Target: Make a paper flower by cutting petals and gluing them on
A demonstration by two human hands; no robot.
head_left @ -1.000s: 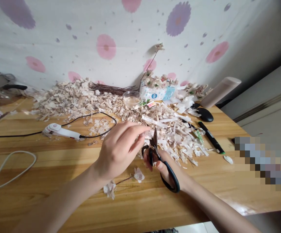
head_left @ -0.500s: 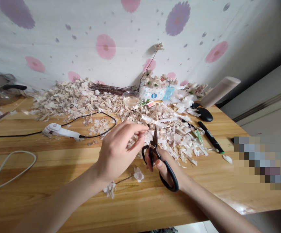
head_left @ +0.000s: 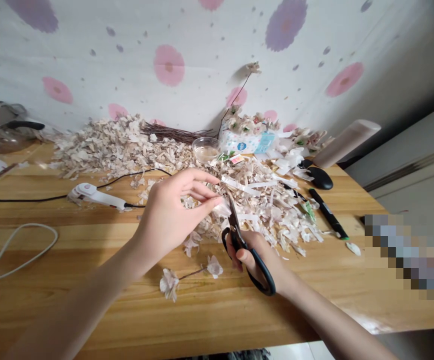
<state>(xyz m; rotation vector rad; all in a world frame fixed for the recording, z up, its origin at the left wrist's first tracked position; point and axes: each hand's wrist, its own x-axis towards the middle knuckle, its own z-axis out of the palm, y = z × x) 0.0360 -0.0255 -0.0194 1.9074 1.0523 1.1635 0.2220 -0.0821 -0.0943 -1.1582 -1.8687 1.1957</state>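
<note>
My left hand (head_left: 175,215) is over the shreds, its thumb and a finger pinching what looks like a pale thin petal (head_left: 222,206). The index finger is lifted away from the thumb. My right hand (head_left: 256,252) grips scissors (head_left: 235,220) with black handles, blades pointing up and away from me. The blades look nearly closed, right beside the petal; whether they touch it I cannot tell. Below the hands, a short twig with pale petal flowers (head_left: 170,285) at its ends lies on the wooden table (head_left: 100,300).
A large heap of pale shreds (head_left: 104,147) spreads across the back. Near it are a bundle of twigs (head_left: 175,132), a clear plastic cup (head_left: 205,150) and a tissue pack (head_left: 243,144) topped with flowers. A white corded tool (head_left: 97,196) lies left; a black marker (head_left: 328,214) lies right.
My left hand has shifted slightly left, with its index finger lifting from the thumb. The scissors blades have tilted left towards its fingertips. The view has shifted slightly.
</note>
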